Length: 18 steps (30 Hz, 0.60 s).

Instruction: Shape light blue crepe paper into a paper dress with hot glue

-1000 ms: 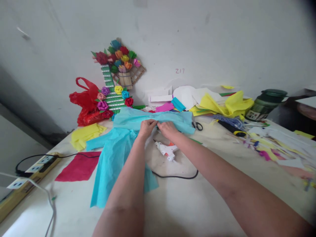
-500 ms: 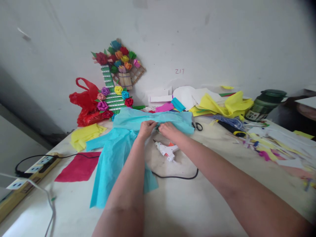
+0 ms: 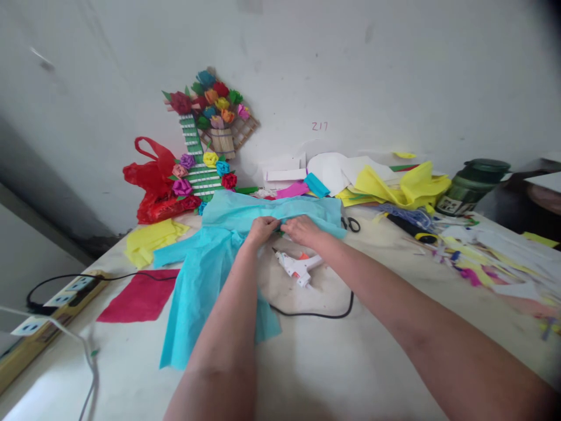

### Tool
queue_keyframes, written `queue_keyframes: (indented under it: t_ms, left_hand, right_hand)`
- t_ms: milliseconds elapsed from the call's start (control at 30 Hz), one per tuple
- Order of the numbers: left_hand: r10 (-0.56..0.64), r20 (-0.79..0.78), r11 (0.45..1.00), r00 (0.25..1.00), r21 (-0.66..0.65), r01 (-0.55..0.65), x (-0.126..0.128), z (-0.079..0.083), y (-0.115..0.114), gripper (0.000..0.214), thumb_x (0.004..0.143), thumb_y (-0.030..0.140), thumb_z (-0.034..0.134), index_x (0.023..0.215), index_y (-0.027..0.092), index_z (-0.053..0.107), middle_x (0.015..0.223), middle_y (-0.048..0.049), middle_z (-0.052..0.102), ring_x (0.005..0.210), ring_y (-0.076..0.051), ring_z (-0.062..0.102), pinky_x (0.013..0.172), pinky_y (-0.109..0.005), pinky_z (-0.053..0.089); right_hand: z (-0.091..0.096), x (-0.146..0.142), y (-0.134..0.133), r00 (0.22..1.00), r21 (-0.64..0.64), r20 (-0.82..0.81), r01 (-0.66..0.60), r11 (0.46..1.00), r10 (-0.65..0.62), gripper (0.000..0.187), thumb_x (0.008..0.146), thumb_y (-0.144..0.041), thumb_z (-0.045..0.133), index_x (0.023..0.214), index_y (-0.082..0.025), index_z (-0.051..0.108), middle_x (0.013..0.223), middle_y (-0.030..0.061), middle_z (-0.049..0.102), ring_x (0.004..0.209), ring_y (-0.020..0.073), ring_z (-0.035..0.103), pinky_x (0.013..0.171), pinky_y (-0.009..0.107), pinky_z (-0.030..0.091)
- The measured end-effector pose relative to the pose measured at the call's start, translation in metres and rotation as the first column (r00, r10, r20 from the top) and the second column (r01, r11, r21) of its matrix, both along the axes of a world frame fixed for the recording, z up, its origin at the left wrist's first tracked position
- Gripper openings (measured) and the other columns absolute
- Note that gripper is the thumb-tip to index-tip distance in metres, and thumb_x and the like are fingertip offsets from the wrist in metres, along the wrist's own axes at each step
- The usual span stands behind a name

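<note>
A wide sheet of light blue crepe paper (image 3: 236, 209) lies across the table in front of me. My left hand (image 3: 264, 229) pinches its near edge with closed fingers. Right beside it, my right hand (image 3: 303, 230) grips the same edge, knuckles up. A small bit of green shows between the two hands, too hidden to name. More blue crepe paper (image 3: 199, 275) spreads loosely to the left, partly under my left forearm. Between my forearms a white glue gun (image 3: 298, 268) lies on its side, nozzle toward my left hand. Black-handled scissors (image 3: 353, 224) rest by the sheet's right end.
Paper flowers on a green-and-white stand (image 3: 205, 181) and a red plastic bag (image 3: 155, 181) stand by the wall. Yellow paper (image 3: 403, 184), a green jar (image 3: 471, 184) and paper scraps (image 3: 491, 263) lie rightward. A power strip (image 3: 65, 310), red paper (image 3: 139, 296) and black cord (image 3: 324, 316) lie nearer.
Both hands have shifted very slightly to the right along the paper's edge, still pinching it. The glue gun and the other things have stayed put.
</note>
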<state>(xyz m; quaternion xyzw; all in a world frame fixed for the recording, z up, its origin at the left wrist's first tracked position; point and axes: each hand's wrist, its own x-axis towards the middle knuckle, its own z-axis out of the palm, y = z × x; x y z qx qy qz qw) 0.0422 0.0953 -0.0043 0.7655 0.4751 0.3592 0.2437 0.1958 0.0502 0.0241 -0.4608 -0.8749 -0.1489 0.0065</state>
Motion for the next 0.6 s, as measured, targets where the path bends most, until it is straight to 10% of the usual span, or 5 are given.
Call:
queue_keyframes:
  t_ms: [600]
  left_hand:
    - [0.033, 0.04, 0.995, 0.999, 0.098, -0.037, 0.0014, 0.0045, -0.0017, 0.03, 0.071, 0.038, 0.048, 0.058, 0.014, 0.06, 0.053, 0.0022, 0.049, 0.06, -0.011, 0.045, 0.056, -0.02, 0.035]
  right_hand:
    - [0.0035, -0.0051, -0.0017, 0.985, -0.051, -0.092, 0.139, 0.989, -0.143, 0.033, 0.082, -0.03, 0.038, 0.094, -0.015, 0.065, 0.094, 0.0119, 0.065, 0.087, 0.0226, 0.059, 0.072, 0.03, 0.042]
